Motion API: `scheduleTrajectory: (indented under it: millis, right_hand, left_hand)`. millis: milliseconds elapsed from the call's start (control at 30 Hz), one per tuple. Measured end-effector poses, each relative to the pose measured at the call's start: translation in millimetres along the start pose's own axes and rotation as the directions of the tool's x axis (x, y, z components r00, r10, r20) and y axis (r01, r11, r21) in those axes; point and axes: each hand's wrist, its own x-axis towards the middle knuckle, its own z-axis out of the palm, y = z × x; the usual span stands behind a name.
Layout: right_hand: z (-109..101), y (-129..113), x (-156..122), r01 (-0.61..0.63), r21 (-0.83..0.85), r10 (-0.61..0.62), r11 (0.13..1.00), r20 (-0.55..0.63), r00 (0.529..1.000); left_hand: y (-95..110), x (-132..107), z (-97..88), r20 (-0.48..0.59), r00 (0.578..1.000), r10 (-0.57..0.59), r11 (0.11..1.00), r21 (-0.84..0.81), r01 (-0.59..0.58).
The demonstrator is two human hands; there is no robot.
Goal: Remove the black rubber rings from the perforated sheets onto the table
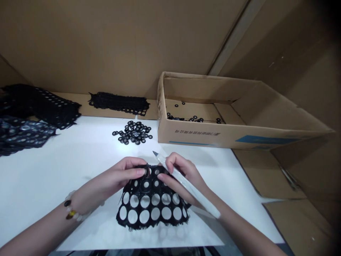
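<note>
The punched sheet point(151, 206) lies before me, a pile of rings point(132, 132) behind it, stacked sheets point(39, 106) to the left, a cardboard box point(213, 137) right.

Brown corrugated cardboard box point(239, 139): long front panel carries one line of dark printed characters point(197, 132), upside down, too blurred to read. No other legible markings.

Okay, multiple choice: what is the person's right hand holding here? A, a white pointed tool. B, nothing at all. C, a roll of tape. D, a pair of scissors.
A. The right hand grips a white pointed tool, its grey tip showing beyond the fingers.
</note>
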Motion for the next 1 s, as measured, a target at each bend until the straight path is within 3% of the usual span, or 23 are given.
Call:
scheduleTrajectory:
  millis: [133, 233, 333, 433, 667, 800, 1000]
  right_hand:
    - [-0.3, 5.7, 0.3, 0.142, -0.168, -0.154, 0.976, -0.064, 0.986]
    - [2.6, 7.7, -2.0, 0.242, -0.246, -0.282, 0.938, -0.142, 0.949]
    - [8.0, 8.7, -5.4, 0.196, -0.201, -0.224, 0.960, -0.129, 0.966]
    - [12.0, 9.9, -6.6, 0.096, -0.176, -0.115, 0.980, -0.102, 0.988]
    - [15.6, 11.7, -5.9, -0.033, -0.136, 0.021, 0.990, -0.094, 0.995]
    - [21.6, 11.8, -7.7, -0.061, -0.164, 0.039, 0.985, -0.138, 0.990]
    - [23.3, 12.7, -8.4, -0.046, -0.142, 0.035, 0.989, -0.082, 0.996]
  left_hand:
    - [5.7, 3.3, 5.6, -0.023, 0.999, 0.042, 0.997, 0.063, -0.040]
    - [10.2, 8.8, 12.9, -0.002, 0.992, 0.129, 0.963, 0.238, -0.125]
    - [11.8, 11.7, 18.3, 0.088, 0.978, 0.191, 0.883, 0.421, -0.210]
    - [11.7, 11.2, 20.1, 0.154, 0.968, 0.196, 0.836, 0.490, -0.247]
    - [7.1, 12.6, 19.2, 0.099, 0.966, 0.239, 0.756, 0.605, -0.249]
    - [1.9, 14.9, 20.9, 0.043, 0.956, 0.291, 0.727, 0.639, -0.250]
    - [-4.5, 15.6, 20.9, 0.018, 0.953, 0.304, 0.705, 0.668, -0.238]
